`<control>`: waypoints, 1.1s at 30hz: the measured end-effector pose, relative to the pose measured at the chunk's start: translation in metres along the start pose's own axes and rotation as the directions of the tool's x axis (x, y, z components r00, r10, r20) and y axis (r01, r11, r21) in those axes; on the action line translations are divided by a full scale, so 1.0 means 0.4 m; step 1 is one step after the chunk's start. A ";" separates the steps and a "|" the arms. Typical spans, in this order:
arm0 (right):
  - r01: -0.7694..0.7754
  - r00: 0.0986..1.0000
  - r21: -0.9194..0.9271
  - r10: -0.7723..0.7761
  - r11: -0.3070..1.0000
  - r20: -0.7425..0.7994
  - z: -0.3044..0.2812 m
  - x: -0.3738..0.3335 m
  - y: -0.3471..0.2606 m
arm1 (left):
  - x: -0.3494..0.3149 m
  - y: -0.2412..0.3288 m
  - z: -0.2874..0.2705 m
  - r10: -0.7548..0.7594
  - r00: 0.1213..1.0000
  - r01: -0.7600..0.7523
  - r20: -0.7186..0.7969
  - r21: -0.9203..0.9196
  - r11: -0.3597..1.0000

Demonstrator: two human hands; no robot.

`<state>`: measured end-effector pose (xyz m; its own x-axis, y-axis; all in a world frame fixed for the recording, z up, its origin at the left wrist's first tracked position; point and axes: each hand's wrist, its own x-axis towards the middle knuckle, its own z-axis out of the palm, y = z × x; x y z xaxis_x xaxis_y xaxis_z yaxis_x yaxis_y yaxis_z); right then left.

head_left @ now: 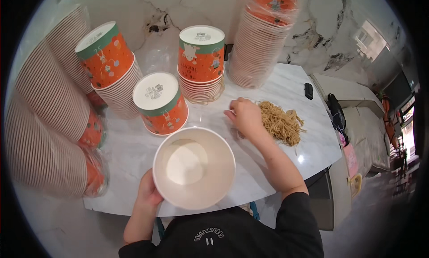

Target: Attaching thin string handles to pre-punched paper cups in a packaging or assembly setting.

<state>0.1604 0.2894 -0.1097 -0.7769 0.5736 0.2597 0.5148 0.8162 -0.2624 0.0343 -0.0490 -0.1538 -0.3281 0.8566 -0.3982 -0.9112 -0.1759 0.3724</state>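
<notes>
A large paper tub [218, 168] with a plain white inside tilts its mouth up toward me near the front of the table. My left hand [149, 189] grips its lower left side. Beyond the tub and to its right, my right hand [245, 116] is closed, fingers curled toward the thumb; whatever it may hold is hidden. Right beside that hand lies a heap of thin tan strands [280, 123], which look like rubber bands. An upside-down orange and green tub [166, 117] stands just behind the held one.
Upside-down tub stacks stand behind, one leaning at left [105, 57] and one in the middle [201, 57] with tan loops at its base. Tall plastic-wrapped stacks rise at back right [259, 48] and far left [49, 97]. A small black object [308, 91] lies near the marble table's [313, 133] right edge.
</notes>
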 end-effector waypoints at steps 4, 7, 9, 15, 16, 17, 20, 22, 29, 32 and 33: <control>0.078 0.978 -0.312 -0.012 0.947 0.209 0.011 -0.025 0.096 | 0.024 -0.041 0.016 -0.011 0.995 0.011 -0.098 0.006 1.000; 0.067 0.988 -0.351 -0.013 0.934 0.153 0.023 -0.044 0.119 | 0.038 -0.037 0.042 0.027 0.991 -0.019 -0.134 0.065 0.998; 0.046 0.981 -0.216 -0.003 0.975 0.193 -0.020 -0.041 0.090 | 0.041 -0.034 0.040 0.054 0.988 -0.041 -0.148 0.092 0.995; 0.095 0.995 0.243 -0.086 0.965 -0.048 -0.133 -0.035 0.017 | 0.044 -0.039 0.049 0.232 0.954 -0.193 -0.190 0.201 0.960; 0.230 0.952 0.235 -0.169 0.944 -0.254 -0.138 -0.034 0.004 | 0.039 -0.044 0.060 0.337 0.907 -0.265 -0.253 0.280 0.923; 0.230 0.953 0.235 -0.169 0.944 -0.252 -0.156 -0.038 -0.030 | 0.032 -0.050 0.065 0.444 0.841 -0.329 -0.308 0.361 0.873; 0.267 0.955 0.581 -0.133 0.769 -0.264 -0.226 -0.069 -0.140 | 0.012 -0.053 0.002 0.631 0.753 -0.485 -0.184 0.492 0.723; 0.466 0.881 0.642 -0.256 0.608 -0.397 -0.256 -0.095 -0.177 | -0.011 -0.054 -0.017 0.659 0.734 -0.486 -0.165 0.550 0.679; 0.345 0.883 0.819 -0.455 0.459 -0.118 -0.302 -0.195 -0.255 | -0.146 -0.080 0.089 0.879 0.348 -0.548 0.326 0.831 -0.092; 0.423 0.827 0.769 -0.551 0.480 -0.111 -0.300 -0.209 -0.266 | -0.211 -0.049 0.224 0.551 0.576 -0.554 0.604 0.784 -0.280; 0.431 0.814 0.757 -0.573 0.490 -0.093 -0.302 -0.219 -0.268 | -0.203 -0.050 0.264 0.481 0.625 -0.558 0.614 0.783 -0.274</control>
<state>0.2169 0.1601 0.0078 -0.8939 0.0060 0.4483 -0.3574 0.5943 -0.7205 0.1055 -0.0639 -0.0402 -0.4907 0.7490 0.4451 0.6277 -0.0504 0.7768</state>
